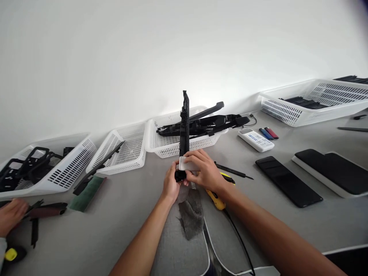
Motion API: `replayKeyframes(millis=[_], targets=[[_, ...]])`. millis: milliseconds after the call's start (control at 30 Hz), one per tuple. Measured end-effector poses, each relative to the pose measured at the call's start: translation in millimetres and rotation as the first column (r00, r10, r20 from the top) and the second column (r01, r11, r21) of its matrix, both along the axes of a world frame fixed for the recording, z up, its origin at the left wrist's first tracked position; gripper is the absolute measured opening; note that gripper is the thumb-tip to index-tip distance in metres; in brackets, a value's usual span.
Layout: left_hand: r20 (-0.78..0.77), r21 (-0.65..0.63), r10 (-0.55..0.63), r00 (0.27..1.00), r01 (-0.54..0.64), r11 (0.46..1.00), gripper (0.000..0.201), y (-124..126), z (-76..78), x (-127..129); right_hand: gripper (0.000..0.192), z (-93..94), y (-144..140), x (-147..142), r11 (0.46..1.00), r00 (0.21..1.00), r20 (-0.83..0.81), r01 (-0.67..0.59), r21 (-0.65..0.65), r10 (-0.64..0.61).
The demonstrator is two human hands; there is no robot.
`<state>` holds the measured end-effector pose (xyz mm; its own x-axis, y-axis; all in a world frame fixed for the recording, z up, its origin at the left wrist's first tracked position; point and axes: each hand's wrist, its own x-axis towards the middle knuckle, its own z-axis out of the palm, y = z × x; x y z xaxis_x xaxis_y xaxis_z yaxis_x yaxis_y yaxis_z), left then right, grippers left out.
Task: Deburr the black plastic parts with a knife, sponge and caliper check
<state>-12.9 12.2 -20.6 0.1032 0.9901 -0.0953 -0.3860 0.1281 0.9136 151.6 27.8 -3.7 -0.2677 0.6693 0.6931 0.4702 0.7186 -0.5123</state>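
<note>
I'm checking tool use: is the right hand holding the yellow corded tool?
No, the right hand grips a white block at the long black part.

Three hands show: the person's left hand point(171, 183) and right hand point(205, 170), plus a co-worker's hand point(13, 214) at left. Four baskets point(54, 186) stand along the far side, three from left to middle, one right. At right lie two lighters point(266, 133) and one phone point(289, 182); near, one cloth point(192, 216).
</note>
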Motion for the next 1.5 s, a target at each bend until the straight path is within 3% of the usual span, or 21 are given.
replayKeyframes(millis=[133,300,533,700,867,1033,1233,1400,1500], targets=[[-0.016,0.004,0.009,1.0,-0.009,1.0,0.063,0.7,-0.4,0.6,0.024,-4.2,1.9,0.9,0.993,0.99,-0.085,0.116,0.008,-0.115],[-0.079,-0.001,0.029,0.996,-0.029,1.0,0.05,2.3,-1.7,-0.1,0.029,-4.8,-1.2,-4.7,0.999,1.0,-0.021,0.017,0.038,-0.016],[-0.124,0.07,-0.071,0.99,0.08,0.994,0.05,5.1,-6.6,0.6,0.025,-6.4,2.1,-0.6,0.989,0.989,-0.078,0.132,0.061,-0.128],[-0.137,0.057,-0.011,0.991,0.019,0.998,0.055,7.6,-12.3,-1.1,0.03,-6.6,0.6,-4.3,0.994,0.999,-0.017,0.049,0.093,-0.048],[-0.157,0.076,-0.07,0.985,0.083,0.994,0.049,8.6,-13.0,-1.8,0.025,-9.7,5.3,3.7,0.983,0.982,-0.093,0.172,0.064,-0.166],[-0.15,0.089,0.01,0.989,0.004,0.996,0.051,9.2,-17.5,-2.3,0.031,-9.1,1.3,-1.0,0.998,1.0,0.007,0.026,0.049,-0.026],[-0.191,0.128,-0.004,0.981,0.029,0.991,0.048,9.4,-19.9,-2.2,0.026,-8.7,5.2,4.8,0.985,0.985,-0.078,0.16,0.071,-0.154],[-0.147,0.118,0.011,0.989,0.006,0.993,0.05,9.9,-21.0,-2.4,0.03,-7.4,2.3,1.7,0.996,0.999,0.026,0.044,0.083,-0.046],[-0.121,0.118,0.014,0.993,0.0,0.993,0.048,10.3,-21.7,-2.0,0.032,-8.1,3.2,3.2,0.994,0.997,0.014,0.081,0.076,-0.082]])
